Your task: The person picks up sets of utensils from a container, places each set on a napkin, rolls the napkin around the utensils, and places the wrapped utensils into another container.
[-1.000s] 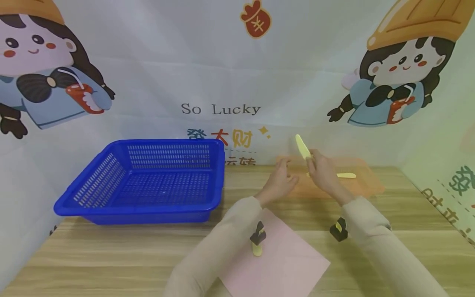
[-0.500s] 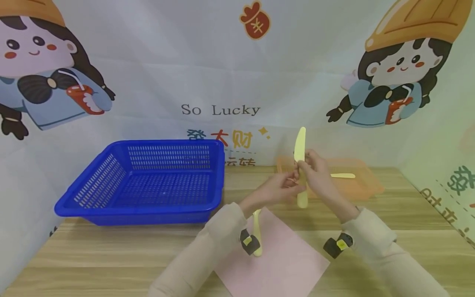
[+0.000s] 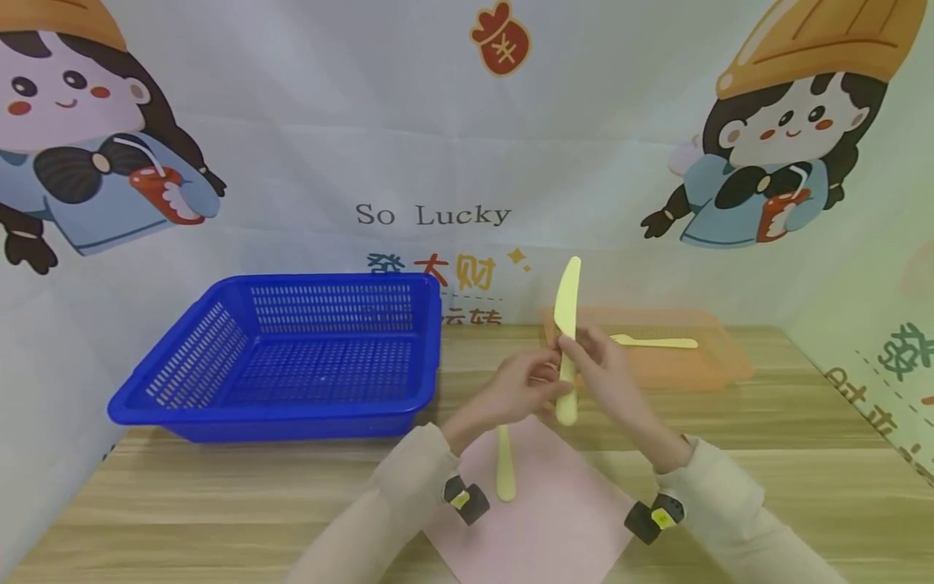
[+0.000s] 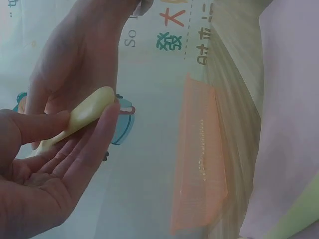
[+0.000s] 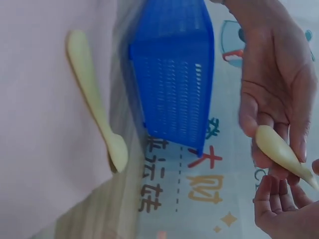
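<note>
A pale yellow plastic knife (image 3: 567, 300) is held nearly upright, blade up, in front of the orange tray. My right hand (image 3: 611, 369) pinches it around the middle, thumb on the near side. My left hand (image 3: 511, 391) holds the lower handle between thumb and fingers; the left wrist view shows the handle end (image 4: 94, 107) poking out past the fingertips. Below the hands, a matching yellow spoon (image 5: 89, 74) lies on a pink square sheet (image 3: 543, 511); in the head view its upper part is hidden behind my left hand.
A blue perforated basket (image 3: 292, 426) stands at the left. At the back right, a translucent orange tray (image 3: 730, 365) holds a yellow fork (image 3: 657, 343). A printed cloth (image 3: 438, 146) hangs behind the wooden table (image 3: 788, 454).
My left hand has come over to the knife and taken its handle. The knife has turned upright, and both hands have moved left and nearer with it, uncovering the fork in the tray.
</note>
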`<action>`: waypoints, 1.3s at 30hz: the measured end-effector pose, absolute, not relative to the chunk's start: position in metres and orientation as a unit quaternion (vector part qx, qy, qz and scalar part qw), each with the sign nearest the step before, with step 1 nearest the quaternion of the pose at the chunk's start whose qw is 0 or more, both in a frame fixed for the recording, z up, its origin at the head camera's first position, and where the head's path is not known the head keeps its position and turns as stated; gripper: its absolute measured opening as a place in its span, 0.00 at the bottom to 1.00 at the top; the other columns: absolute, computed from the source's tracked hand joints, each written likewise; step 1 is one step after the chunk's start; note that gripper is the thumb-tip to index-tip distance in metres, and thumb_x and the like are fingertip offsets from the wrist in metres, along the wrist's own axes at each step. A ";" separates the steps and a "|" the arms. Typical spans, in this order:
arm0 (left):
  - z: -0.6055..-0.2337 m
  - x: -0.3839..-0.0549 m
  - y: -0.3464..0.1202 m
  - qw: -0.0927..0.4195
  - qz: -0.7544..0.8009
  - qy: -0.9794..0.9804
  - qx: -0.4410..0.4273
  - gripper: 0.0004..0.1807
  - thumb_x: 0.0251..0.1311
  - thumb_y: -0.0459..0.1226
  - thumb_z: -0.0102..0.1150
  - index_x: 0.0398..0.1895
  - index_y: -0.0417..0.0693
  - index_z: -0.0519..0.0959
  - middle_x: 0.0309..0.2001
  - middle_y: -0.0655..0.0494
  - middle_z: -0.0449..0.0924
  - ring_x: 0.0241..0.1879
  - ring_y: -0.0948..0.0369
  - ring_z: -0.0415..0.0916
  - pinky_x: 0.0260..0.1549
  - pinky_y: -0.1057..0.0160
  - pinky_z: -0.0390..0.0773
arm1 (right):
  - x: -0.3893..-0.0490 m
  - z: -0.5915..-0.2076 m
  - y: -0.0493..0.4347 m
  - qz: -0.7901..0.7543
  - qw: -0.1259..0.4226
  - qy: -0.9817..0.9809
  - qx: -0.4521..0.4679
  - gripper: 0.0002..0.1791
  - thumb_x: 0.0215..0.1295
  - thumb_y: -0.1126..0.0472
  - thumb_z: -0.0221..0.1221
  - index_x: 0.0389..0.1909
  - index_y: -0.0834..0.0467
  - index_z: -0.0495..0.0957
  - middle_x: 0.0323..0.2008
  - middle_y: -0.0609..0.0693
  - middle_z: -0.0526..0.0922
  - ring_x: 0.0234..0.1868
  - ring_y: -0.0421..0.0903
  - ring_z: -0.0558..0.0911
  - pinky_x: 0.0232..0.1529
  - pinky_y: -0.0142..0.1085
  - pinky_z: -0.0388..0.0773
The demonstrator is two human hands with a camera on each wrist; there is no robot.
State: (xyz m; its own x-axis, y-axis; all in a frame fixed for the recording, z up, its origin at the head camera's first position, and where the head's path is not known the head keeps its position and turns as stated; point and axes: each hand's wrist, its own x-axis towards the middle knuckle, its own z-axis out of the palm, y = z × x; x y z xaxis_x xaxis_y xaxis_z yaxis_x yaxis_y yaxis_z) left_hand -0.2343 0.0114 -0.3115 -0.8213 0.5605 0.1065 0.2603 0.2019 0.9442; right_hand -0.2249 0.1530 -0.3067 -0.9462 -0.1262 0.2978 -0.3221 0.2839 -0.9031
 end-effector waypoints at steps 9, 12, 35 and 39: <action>-0.323 -0.227 -0.003 0.112 0.578 0.770 0.247 0.09 0.56 0.25 0.51 0.39 0.32 0.65 0.41 0.31 0.76 0.26 0.47 0.79 0.20 0.62 0.80 | -0.207 -0.333 0.140 0.544 0.078 -0.816 0.181 0.13 0.63 0.68 0.49 0.44 0.73 0.70 0.41 0.65 0.78 0.45 0.56 0.77 0.49 0.47 0.73; -0.328 -0.225 -0.005 0.126 0.557 0.784 0.245 0.10 0.55 0.26 0.53 0.38 0.33 0.64 0.39 0.31 0.77 0.23 0.49 0.79 0.20 0.62 0.79 | -0.205 -0.339 0.140 0.529 0.078 -0.825 0.184 0.11 0.62 0.69 0.50 0.41 0.73 0.72 0.32 0.62 0.79 0.35 0.51 0.79 0.40 0.41 0.78; -0.347 -0.225 -0.029 0.227 0.404 0.839 0.284 0.03 0.53 0.28 0.56 0.26 0.35 0.74 0.22 0.44 0.78 0.19 0.53 0.77 0.17 0.63 0.77 | -0.202 -0.366 0.139 0.519 -0.113 -0.821 0.210 0.14 0.63 0.66 0.50 0.42 0.75 0.68 0.30 0.62 0.80 0.28 0.46 0.80 0.29 0.35 0.78; -0.349 -0.225 -0.032 0.224 0.371 0.853 0.290 0.02 0.53 0.28 0.56 0.25 0.38 0.76 0.21 0.47 0.77 0.17 0.59 0.74 0.16 0.65 0.75 | -0.205 -0.372 0.141 0.514 -0.125 -0.827 0.189 0.17 0.60 0.64 0.53 0.44 0.74 0.68 0.24 0.56 0.80 0.22 0.40 0.76 0.23 0.31 0.74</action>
State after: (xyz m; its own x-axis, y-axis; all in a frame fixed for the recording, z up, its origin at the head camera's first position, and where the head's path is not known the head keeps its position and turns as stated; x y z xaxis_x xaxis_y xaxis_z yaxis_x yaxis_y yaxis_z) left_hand -0.2251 -0.0317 -0.3490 -0.7321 0.6606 -0.1665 0.3284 0.5563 0.7634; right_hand -0.2046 0.1412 -0.3718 -0.8973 -0.4413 -0.0117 -0.1848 0.3996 -0.8979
